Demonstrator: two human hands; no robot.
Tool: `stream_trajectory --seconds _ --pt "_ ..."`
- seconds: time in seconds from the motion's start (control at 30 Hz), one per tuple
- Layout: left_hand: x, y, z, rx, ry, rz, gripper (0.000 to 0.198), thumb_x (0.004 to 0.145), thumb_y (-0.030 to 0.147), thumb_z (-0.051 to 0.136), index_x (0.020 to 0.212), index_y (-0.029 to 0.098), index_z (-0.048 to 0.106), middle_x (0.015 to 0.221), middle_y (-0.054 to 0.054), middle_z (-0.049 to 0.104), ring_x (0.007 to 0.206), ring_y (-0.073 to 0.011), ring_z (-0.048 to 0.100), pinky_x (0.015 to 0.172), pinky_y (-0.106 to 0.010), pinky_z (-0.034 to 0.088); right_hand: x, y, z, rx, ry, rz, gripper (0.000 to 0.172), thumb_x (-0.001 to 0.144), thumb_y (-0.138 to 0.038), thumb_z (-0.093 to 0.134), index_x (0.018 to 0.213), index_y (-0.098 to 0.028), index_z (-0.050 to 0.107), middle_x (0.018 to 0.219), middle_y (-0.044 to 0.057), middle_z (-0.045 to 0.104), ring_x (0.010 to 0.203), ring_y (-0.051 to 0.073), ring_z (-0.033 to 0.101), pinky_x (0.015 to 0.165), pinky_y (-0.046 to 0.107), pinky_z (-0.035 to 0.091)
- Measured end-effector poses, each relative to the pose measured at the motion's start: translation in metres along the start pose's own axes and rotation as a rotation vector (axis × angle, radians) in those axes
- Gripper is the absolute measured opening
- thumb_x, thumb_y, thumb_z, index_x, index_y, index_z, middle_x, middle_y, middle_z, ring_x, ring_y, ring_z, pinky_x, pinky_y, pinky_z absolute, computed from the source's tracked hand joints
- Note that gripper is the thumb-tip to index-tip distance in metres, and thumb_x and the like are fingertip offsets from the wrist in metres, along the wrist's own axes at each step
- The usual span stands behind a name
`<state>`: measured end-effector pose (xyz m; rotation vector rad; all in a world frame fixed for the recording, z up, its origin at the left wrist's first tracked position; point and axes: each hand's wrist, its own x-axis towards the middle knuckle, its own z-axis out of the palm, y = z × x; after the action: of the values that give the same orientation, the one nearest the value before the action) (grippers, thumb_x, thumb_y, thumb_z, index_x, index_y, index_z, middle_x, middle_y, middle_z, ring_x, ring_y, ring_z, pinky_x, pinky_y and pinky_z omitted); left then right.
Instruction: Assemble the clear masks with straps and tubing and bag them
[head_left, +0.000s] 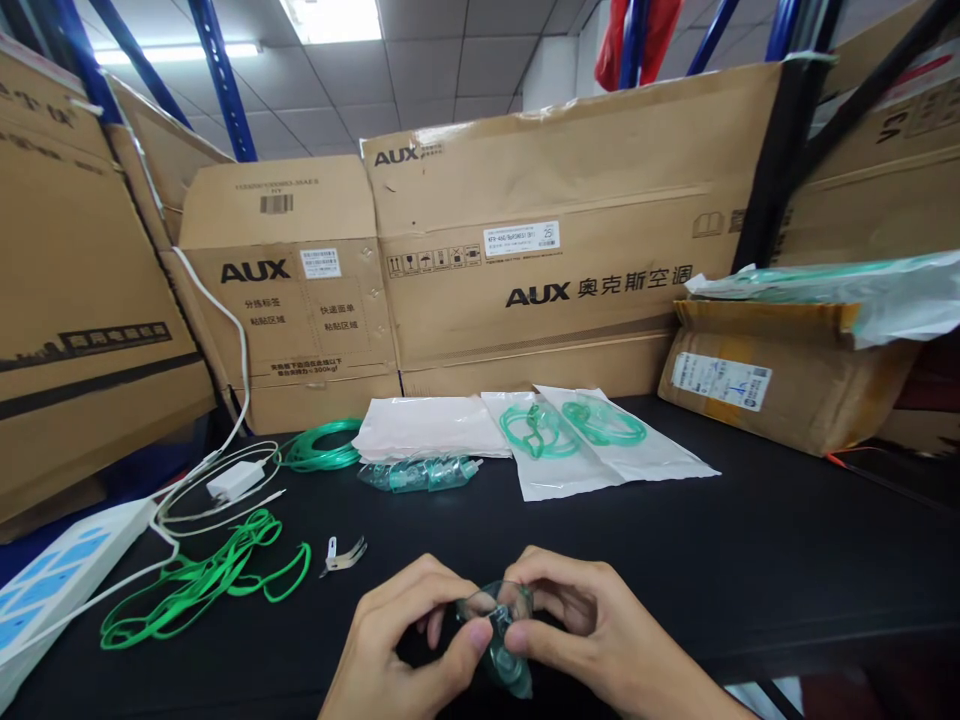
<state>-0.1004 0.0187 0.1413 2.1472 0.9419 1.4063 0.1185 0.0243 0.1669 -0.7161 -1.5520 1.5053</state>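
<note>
Between my hands, close to the table's front edge, is a clear green-tinted plastic oxygen mask (pixel 508 665). My left hand (pixel 420 635) pinches its left side with thumb and fingers. On the opposite side, my right hand (pixel 581 620) grips the mask, its thumb near the small fitting at the middle. The fingertips partly cover the mask, so the detail under the thumbs is hidden. To the left lie loose green elastic straps (pixel 217 580) and a small bent metal piece (pixel 345 555).
Behind the hands lie clear green masks (pixel 420 474), white sheets (pixel 431 425), coiled green tubing (pixel 326 445) and bagged tubing sets (pixel 600 440). A power strip (pixel 71 570) with white cables and an adapter (pixel 236 480) is at left. Cardboard boxes (pixel 525 240) wall the back; a smaller box (pixel 765 370) stands right.
</note>
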Motion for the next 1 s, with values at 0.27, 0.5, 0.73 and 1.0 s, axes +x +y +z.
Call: stream_trajectory --seconds 0.27,0.5,0.73,1.0 --pt "0.0024 -0.0010 -0.0029 0.056 -0.083 0.000 0.009 0.099 0.022 0.068 0.096 0.023 0.077 0.078 -0.001 0.067 0.061 -0.0133 0.054 0.058 -0.021 0.045 -0.0034 -0.0079 0.0000 -0.153 0.040 -0.059 0.034 0.081 -0.044 0.090 0.077 -0.018 0.068 0.080 -0.002 0.058 0.078 0.016 0.057 0.077 0.029 0.048" --pt "0.0026 0.0035 -0.0025 0.031 -0.095 -0.008 0.009 0.098 0.021 0.069 0.096 0.023 0.077 0.081 -0.001 0.068 0.062 -0.0133 0.052 0.059 -0.022 0.043 -0.0042 -0.0056 -0.0037 -0.234 -0.001 -0.118 0.030 0.086 -0.044 0.086 0.079 -0.017 0.075 0.081 -0.001 0.062 0.078 0.015 0.056 0.072 0.028 0.043" --pt "0.0025 0.0060 -0.0017 0.019 -0.108 -0.003 0.012 0.101 0.024 0.065 0.094 0.022 0.075 0.080 0.000 0.066 0.062 -0.0123 0.053 0.060 -0.021 0.043 -0.0059 -0.0095 -0.0033 -0.244 -0.021 -0.123 0.032 0.088 -0.047 0.084 0.080 -0.018 0.074 0.081 -0.001 0.062 0.077 0.016 0.057 0.071 0.028 0.044" --pt "0.0026 0.0056 0.0002 0.005 -0.084 0.011 0.010 0.094 0.015 0.068 0.088 0.021 0.073 0.077 0.000 0.066 0.060 -0.0125 0.049 0.057 -0.023 0.040 -0.0078 -0.0097 -0.0021 -0.313 -0.016 -0.140 0.034 0.096 -0.049 0.074 0.082 -0.018 0.072 0.085 0.001 0.064 0.080 0.017 0.059 0.073 0.028 0.045"
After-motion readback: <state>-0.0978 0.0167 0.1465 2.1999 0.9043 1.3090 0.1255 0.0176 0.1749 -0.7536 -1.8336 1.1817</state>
